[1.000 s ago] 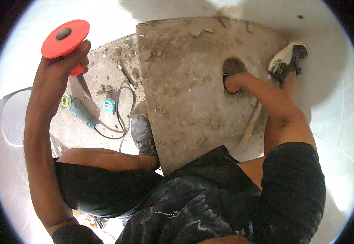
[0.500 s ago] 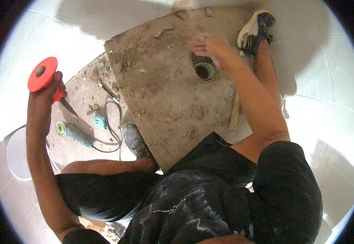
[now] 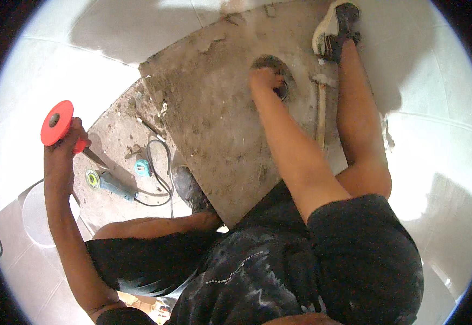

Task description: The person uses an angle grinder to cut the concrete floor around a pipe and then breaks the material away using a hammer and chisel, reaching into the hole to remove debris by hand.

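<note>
My left hand is wrapped round a cold chisel with a red round hand guard. It is held up at the left, and its steel blade slants down to the right. My right hand is down at the round pipe opening in the rough, dirt-covered floor slab. Its fingers are curled at the dark hole; what they grip, if anything, is hidden. A hammer with a wooden handle lies just right of the hole, beside my right leg.
An angle grinder with its black cord lies on the floor at left, close to a teal tape measure and my left shoe. A pale round bucket or lid is beyond my left forearm. Loose debris is scattered along the slab's left edge.
My right hand has swung down and left from above the hole to its opening, uncovering the hammer. My left hand, still holding the chisel, sits slightly lower in view.
</note>
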Available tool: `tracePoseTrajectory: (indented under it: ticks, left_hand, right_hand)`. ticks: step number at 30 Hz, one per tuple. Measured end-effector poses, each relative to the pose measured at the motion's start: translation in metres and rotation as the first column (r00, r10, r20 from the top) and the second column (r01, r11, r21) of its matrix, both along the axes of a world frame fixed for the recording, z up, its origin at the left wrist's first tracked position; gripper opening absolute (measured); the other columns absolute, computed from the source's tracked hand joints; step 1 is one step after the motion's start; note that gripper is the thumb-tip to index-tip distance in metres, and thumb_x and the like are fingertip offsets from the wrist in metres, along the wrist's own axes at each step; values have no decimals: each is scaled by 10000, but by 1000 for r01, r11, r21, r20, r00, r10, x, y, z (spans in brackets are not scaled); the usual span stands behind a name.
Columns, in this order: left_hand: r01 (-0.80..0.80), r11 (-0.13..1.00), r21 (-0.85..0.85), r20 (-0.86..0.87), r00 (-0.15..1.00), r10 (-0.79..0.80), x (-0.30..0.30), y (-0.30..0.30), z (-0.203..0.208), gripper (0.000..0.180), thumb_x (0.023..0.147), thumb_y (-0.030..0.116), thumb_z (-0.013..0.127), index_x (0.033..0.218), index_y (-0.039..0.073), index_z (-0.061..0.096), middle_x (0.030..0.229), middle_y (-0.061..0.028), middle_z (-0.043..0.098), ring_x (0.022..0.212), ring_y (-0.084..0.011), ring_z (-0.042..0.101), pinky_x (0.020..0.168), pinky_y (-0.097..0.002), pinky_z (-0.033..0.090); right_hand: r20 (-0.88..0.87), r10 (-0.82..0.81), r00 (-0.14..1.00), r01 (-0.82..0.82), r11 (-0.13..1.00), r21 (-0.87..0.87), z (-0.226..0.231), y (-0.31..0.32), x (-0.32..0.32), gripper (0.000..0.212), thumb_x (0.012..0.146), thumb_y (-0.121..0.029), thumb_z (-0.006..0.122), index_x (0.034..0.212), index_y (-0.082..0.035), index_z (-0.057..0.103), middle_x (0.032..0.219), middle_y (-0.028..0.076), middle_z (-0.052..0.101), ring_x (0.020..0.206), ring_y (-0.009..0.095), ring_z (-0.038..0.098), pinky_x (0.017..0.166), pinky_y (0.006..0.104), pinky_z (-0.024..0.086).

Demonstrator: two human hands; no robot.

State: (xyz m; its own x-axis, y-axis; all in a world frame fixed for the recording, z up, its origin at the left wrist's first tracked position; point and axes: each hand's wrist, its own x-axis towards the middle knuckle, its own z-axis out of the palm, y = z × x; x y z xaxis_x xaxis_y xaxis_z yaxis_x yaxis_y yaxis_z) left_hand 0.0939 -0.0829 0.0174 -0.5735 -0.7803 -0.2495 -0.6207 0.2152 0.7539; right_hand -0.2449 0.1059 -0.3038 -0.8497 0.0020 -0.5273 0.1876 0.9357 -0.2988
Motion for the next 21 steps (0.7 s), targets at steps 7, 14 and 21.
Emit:
tracePoseTrajectory:
  ticks: [7,14,21]
  left_hand:
    - [-13,998,65,-36,999,15,-3,-7,-9,220,936,259,629,943,44,589,775,-33,579,750,-152,558,743,-317,454]
    - [-14,994,109,0,1000,14,-2,-4,-4,224,950,269,611,958,48,582,788,-35,580,747,-160,574,761,-324,472]
    - [-21,998,65,-45,999,24,22,-9,-2,252,953,284,612,982,34,603,797,-44,589,743,-164,578,765,-333,480]
  right_hand:
    - [-84,461,884,-455,887,74,-21,-8,-15,295,856,-144,607,1125,-82,711,1207,175,649,1174,288,572,968,357,465]
    - [-415,41,909,-242,862,-445,42,33,39,322,834,-42,586,1109,-128,730,1163,160,680,1111,273,640,938,368,486]
    - [10,287,958,-286,957,-45,1,-1,-8,349,921,-247,504,1145,-67,702,1227,153,658,1134,351,627,952,521,469]
